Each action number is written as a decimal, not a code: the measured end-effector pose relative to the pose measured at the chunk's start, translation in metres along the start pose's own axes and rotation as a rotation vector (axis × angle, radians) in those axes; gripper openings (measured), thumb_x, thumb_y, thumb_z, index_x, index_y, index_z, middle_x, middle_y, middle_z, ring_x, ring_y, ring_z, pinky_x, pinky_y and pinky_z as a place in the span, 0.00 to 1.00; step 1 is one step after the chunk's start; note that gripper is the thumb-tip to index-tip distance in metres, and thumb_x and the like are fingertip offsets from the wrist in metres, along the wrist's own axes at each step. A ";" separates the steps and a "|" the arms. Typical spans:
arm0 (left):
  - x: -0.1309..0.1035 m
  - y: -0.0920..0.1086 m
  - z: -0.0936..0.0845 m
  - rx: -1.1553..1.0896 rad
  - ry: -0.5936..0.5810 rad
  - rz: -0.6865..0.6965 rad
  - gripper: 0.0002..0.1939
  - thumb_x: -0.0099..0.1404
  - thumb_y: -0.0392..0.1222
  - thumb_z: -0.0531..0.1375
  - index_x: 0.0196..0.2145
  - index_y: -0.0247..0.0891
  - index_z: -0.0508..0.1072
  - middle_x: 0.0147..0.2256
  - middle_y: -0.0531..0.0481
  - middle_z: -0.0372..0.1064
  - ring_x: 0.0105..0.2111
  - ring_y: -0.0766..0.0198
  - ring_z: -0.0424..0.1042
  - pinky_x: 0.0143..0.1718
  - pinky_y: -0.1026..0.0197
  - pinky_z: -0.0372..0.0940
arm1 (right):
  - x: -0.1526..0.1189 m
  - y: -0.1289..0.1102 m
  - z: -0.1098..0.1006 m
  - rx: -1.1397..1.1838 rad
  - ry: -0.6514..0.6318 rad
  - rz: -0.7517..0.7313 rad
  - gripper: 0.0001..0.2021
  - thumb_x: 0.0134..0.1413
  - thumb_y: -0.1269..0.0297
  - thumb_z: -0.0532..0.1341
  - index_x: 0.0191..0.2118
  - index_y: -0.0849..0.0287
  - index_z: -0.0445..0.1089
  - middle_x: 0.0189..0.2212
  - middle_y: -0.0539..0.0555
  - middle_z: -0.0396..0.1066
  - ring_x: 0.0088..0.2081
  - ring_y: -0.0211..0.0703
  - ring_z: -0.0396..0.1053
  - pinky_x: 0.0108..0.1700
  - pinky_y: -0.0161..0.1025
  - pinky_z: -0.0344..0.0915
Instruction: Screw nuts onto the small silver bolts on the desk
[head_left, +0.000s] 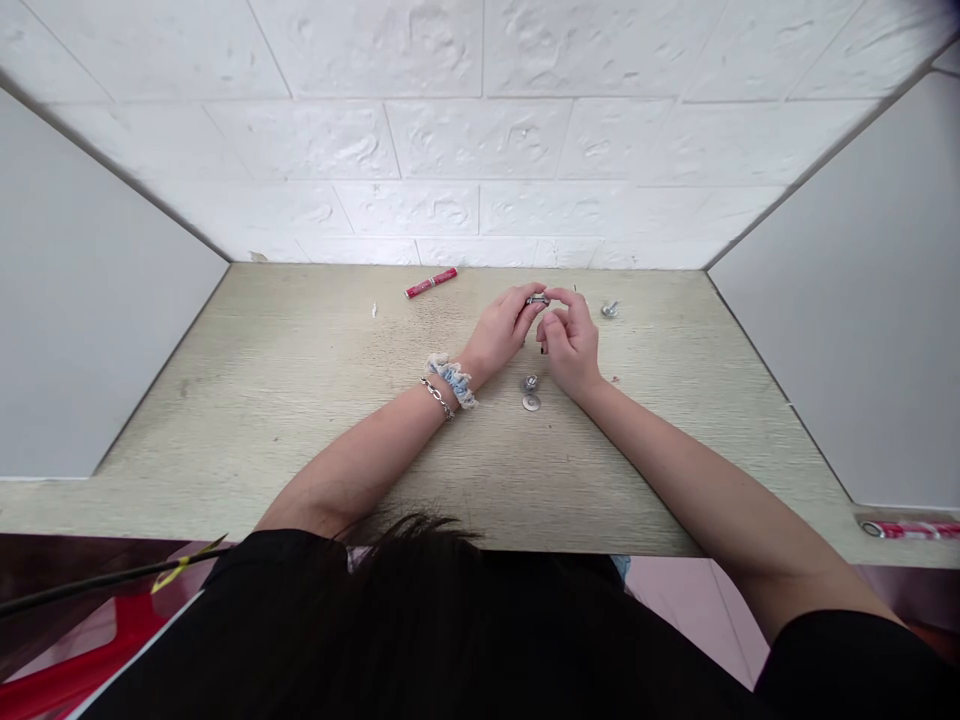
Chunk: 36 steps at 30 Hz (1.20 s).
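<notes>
My left hand pinches a small dark and silvery metal piece between thumb and fingers, above the table. Close on its right, my right hand has its index fingertip at the right end of that piece, its other fingers curled; a small dark tip shows below them, too small to name. On the table below the hands lie a small metal part and, just nearer, a flat round metal disc. Another small metal part lies to the right of my right hand.
A red tube lies near the wall, with a small white scrap to its left. A second red tube is at the table's front right edge. Grey panels flank the wooden table; a white brick-patterned wall stands behind.
</notes>
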<state>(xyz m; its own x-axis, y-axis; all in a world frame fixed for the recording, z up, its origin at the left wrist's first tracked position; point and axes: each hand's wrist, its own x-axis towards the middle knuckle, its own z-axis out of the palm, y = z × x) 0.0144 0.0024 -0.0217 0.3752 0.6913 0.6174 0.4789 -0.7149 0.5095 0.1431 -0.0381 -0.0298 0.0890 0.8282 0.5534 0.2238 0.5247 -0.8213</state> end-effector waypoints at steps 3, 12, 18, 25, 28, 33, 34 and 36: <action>0.000 0.000 0.000 -0.004 -0.007 -0.013 0.23 0.73 0.50 0.43 0.51 0.33 0.67 0.46 0.43 0.72 0.46 0.65 0.71 0.49 0.62 0.67 | 0.001 0.000 0.000 0.007 -0.015 0.019 0.17 0.60 0.49 0.54 0.48 0.55 0.61 0.19 0.44 0.60 0.19 0.32 0.57 0.23 0.34 0.57; 0.001 0.000 -0.001 0.003 0.003 -0.031 0.23 0.73 0.51 0.43 0.51 0.33 0.67 0.46 0.42 0.72 0.47 0.65 0.71 0.51 0.61 0.66 | 0.001 0.002 0.001 0.014 -0.043 0.079 0.20 0.60 0.49 0.54 0.51 0.56 0.61 0.19 0.45 0.61 0.20 0.33 0.59 0.25 0.35 0.58; 0.001 0.002 -0.002 -0.011 -0.004 -0.022 0.24 0.73 0.51 0.43 0.52 0.32 0.67 0.44 0.42 0.73 0.46 0.65 0.71 0.50 0.61 0.66 | 0.003 0.003 0.000 -0.001 -0.005 0.131 0.22 0.59 0.42 0.52 0.35 0.59 0.65 0.17 0.45 0.58 0.19 0.32 0.56 0.24 0.34 0.55; 0.000 0.003 -0.002 -0.016 -0.012 -0.016 0.26 0.72 0.54 0.42 0.53 0.32 0.67 0.45 0.41 0.72 0.46 0.65 0.71 0.50 0.61 0.66 | 0.000 0.003 0.000 -0.048 -0.004 0.059 0.21 0.59 0.44 0.53 0.27 0.58 0.57 0.18 0.46 0.55 0.21 0.32 0.54 0.25 0.34 0.53; 0.000 0.002 -0.002 -0.001 -0.019 -0.035 0.26 0.72 0.54 0.42 0.54 0.34 0.66 0.46 0.42 0.72 0.46 0.64 0.70 0.50 0.60 0.66 | 0.001 0.006 0.001 0.014 0.028 0.090 0.17 0.60 0.46 0.53 0.37 0.56 0.59 0.19 0.44 0.56 0.20 0.32 0.54 0.24 0.34 0.53; 0.000 0.001 -0.002 0.017 -0.030 -0.036 0.27 0.72 0.55 0.41 0.54 0.35 0.67 0.45 0.42 0.72 0.45 0.64 0.71 0.50 0.60 0.66 | 0.004 0.008 0.001 0.034 0.052 0.098 0.19 0.60 0.45 0.53 0.44 0.56 0.60 0.23 0.46 0.62 0.23 0.32 0.60 0.27 0.34 0.58; 0.000 0.002 -0.002 0.016 -0.028 -0.031 0.28 0.72 0.56 0.40 0.54 0.35 0.67 0.45 0.42 0.72 0.45 0.64 0.71 0.50 0.60 0.66 | 0.004 0.008 0.001 0.027 0.050 0.108 0.19 0.60 0.44 0.53 0.43 0.56 0.61 0.24 0.46 0.62 0.24 0.32 0.61 0.27 0.34 0.58; 0.000 0.002 -0.001 0.007 -0.021 -0.022 0.30 0.72 0.57 0.39 0.54 0.34 0.67 0.45 0.42 0.72 0.46 0.64 0.70 0.50 0.60 0.66 | 0.005 0.009 0.001 0.008 0.048 0.129 0.19 0.61 0.44 0.52 0.40 0.57 0.62 0.23 0.46 0.62 0.24 0.31 0.61 0.27 0.33 0.58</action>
<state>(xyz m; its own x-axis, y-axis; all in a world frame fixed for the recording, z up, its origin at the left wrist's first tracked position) 0.0141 0.0009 -0.0201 0.3816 0.7087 0.5934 0.4923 -0.6991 0.5185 0.1448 -0.0293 -0.0345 0.1627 0.8786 0.4491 0.1996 0.4164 -0.8870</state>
